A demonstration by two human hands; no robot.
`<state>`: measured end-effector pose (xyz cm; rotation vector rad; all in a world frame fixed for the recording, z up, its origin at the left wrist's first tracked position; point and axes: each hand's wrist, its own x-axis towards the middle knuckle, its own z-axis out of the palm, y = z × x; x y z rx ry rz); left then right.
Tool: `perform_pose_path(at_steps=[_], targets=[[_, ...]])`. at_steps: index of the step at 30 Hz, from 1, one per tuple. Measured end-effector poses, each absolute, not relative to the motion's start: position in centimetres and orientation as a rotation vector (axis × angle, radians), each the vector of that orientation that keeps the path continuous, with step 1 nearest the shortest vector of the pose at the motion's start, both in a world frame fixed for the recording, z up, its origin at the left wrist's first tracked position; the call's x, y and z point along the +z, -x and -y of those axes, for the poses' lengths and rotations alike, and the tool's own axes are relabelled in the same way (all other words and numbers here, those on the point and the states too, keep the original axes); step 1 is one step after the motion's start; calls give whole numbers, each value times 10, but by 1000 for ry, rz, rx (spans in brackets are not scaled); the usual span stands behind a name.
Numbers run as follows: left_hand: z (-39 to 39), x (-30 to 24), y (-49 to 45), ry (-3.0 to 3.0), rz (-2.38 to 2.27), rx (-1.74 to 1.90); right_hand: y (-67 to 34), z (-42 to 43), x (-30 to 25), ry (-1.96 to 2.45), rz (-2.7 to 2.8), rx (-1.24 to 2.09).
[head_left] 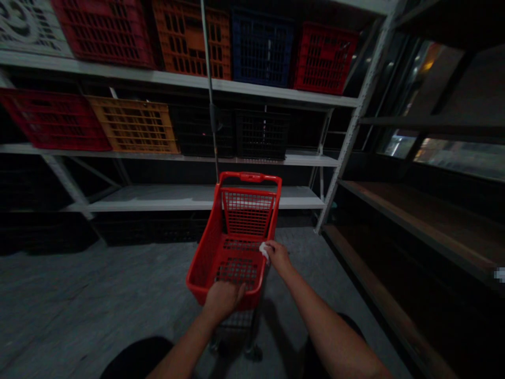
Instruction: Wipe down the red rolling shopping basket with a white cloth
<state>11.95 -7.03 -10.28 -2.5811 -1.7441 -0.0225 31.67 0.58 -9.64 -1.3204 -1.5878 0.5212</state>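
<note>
A small red plastic shopping cart (203,258) stands on the floor in front of me, its handle on the far side. My left hand (224,299) grips the cart's near rim, with the fingers curled over the edge. On the right side rim is my right hand (276,252), closed around a crumpled white cloth (264,251) that touches the rim. Through the basket's grid floor and back panel I see that nothing lies inside. Part of the cart's lower frame and its wheels show below my left hand.
Behind the cart runs a metal shelf rack (189,197) with plastic crates, among them an orange crate (193,42), a blue crate (262,50) and a yellow crate (136,126). A thin pole (209,68) rises behind the cart. Brown shelves (414,210) stand close on the right.
</note>
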Motion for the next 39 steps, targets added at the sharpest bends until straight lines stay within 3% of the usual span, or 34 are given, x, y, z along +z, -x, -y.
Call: perform_pose_path(at_steps=[11, 21, 25, 30, 39], targets=[[72, -98, -102, 2570, 1807, 15, -289, 68, -121, 1125, 1652, 529], [77, -95, -73, 2617, 1749, -18, -299, 0, -90, 1319, 1630, 379], [76, -94, -67, 2581, 1750, -1, -261, 53, -112, 1226, 1644, 502], [83, -95, -72, 2489, 1740, -232, -238, 101, -125, 1191, 1713, 582], [88, -100, -62, 2575, 1696, -342, -294, -23, -81, 1401, 1699, 339]])
